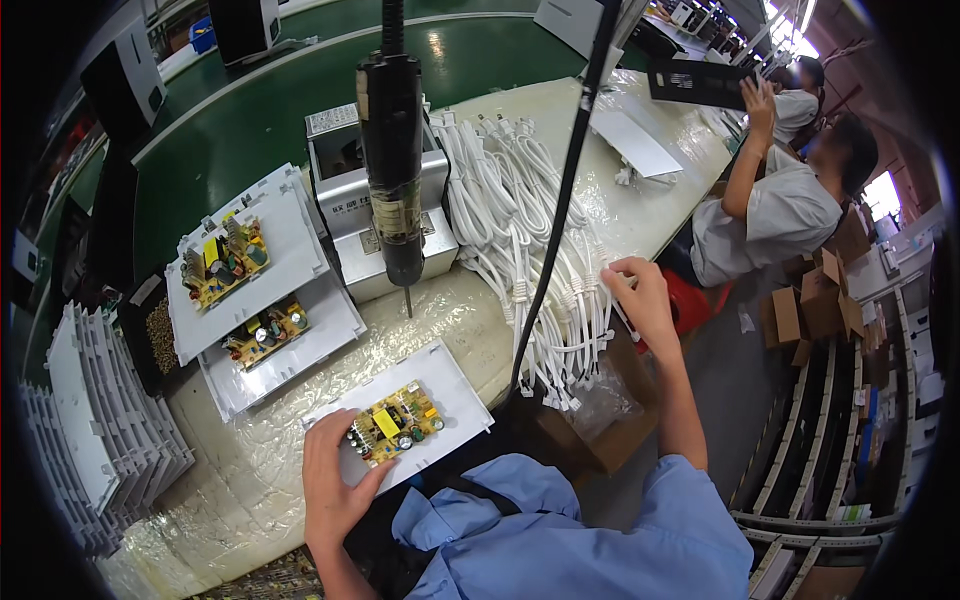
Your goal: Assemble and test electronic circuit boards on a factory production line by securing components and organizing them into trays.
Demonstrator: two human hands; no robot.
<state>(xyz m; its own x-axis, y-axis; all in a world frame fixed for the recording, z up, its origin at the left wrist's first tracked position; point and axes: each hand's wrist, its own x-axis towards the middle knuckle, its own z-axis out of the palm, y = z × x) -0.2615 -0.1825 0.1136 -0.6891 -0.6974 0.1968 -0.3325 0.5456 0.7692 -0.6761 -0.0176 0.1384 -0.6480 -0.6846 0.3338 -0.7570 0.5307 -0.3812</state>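
Observation:
In front of me a white plastic panel (455, 405) lies tilted at the table's near edge, with a yellow-brown circuit board (415, 425) on it. My left hand (338, 475) grips the panel's left end, its thumb and fingers around the corner of the board. At the right edge of a heap of white power cords (525, 200), my right hand (645, 300) has its fingers closed on a cord; the fingertips are partly hidden. Connector ends of the cords fan out toward me. A black electric screwdriver (392, 170) hangs bit down beyond the panel.
Two panels with circuit boards (225, 262) are stacked at left, beside a black tray of screws (160, 335) and stacked white panels (95, 400). A silver screw feeder (385, 255) stands behind. A black cable (560, 220) crosses the view. A cardboard box (625, 440) and a co-worker (780, 210) are right.

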